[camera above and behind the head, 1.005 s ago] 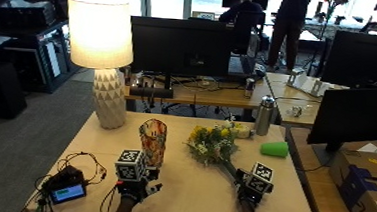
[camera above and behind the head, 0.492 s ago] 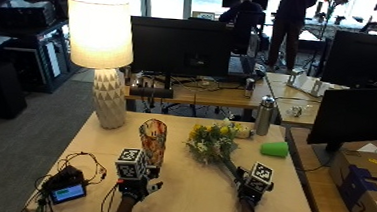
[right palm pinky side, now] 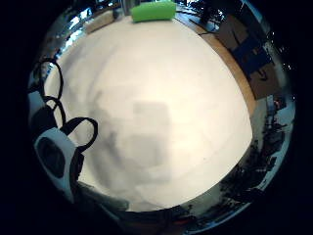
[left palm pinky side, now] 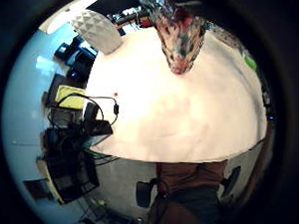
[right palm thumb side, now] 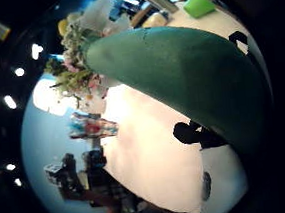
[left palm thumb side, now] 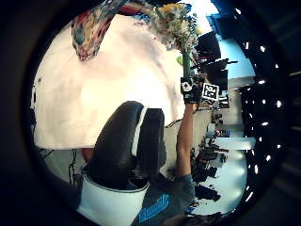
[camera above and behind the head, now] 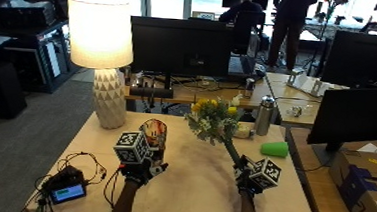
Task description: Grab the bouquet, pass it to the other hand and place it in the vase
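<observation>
The table carries several items around the work area. A lit lamp with a white faceted base stands at the far left corner. A small device with a lit screen and a tangle of black cables lie near the left edge. A green cup lies on its side near the right edge, and a metal bottle stands at the far edge, just behind the bouquet's flowers. Monitors stand on the desks behind.

The vase, multicoloured and upright, stands on the table just beyond the left hand. Open table surface lies between the vase and the bouquet.

The bouquet is off the table, held by the lower end of its green stem. The stem tilts up and away toward the vase side, with the yellow and white flowers above the far centre of the table.

The right hand is raised above the table on a nearly straight forearm. Its grip is closed round the stem; the right thumb side palm view shows the green stem filling the area close to the palm.

The left hand hovers near the vase base, forearm reaching straight forward. The state of its grip cannot be determined; it holds nothing visible.
</observation>
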{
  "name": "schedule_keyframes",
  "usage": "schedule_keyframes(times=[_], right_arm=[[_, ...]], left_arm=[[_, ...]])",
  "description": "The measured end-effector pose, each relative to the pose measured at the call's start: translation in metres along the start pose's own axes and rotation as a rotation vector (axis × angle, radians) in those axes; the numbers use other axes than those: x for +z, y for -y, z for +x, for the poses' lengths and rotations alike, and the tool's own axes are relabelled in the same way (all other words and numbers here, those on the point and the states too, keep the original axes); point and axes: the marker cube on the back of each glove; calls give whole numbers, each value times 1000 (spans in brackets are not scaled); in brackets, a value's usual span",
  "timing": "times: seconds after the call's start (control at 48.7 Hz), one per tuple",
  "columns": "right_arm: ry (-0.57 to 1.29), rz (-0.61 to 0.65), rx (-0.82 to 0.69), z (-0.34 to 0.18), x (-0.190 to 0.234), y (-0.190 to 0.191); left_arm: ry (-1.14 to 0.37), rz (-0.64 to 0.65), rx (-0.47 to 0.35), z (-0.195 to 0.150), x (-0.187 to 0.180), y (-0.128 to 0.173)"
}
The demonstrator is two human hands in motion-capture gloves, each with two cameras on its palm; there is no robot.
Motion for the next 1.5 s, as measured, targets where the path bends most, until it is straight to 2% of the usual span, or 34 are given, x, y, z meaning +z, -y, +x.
schedule_keyframes(times=[0.062, 0.287, 0.492, 0.698, 0.8, 1.026, 1.211, 1.313, 1.395, 1.498], right_arm=[[111, -55, 3, -16, -4, -9], [409, 1, -50, -73, -44, -11], [628, 2, -111, -126, -67, -21], [845, -23, -215, -172, -65, -29], [925, -53, -254, -192, -72, -42], [1058, -102, -341, -226, -73, -61], [1161, -154, -402, -249, -71, -73], [1165, -180, -438, -257, -62, -77], [1156, -176, -474, -261, -57, -77], [1157, -182, -506, -266, -54, -81]], left_arm=[[-19, 18, 11, 5, -9, 2], [-152, 63, 64, 25, -44, 12], [-374, 103, 163, 53, -70, 29], [-618, 148, 210, 84, -90, 48], [-774, 120, 221, 100, -100, 54], [-991, 76, 261, 122, -106, 85], [-1175, 51, 320, 142, -108, 99], [-1227, 28, 340, 151, -107, 102], [-1233, 43, 344, 150, -103, 111], [-1304, 96, 374, 135, -90, 142]])
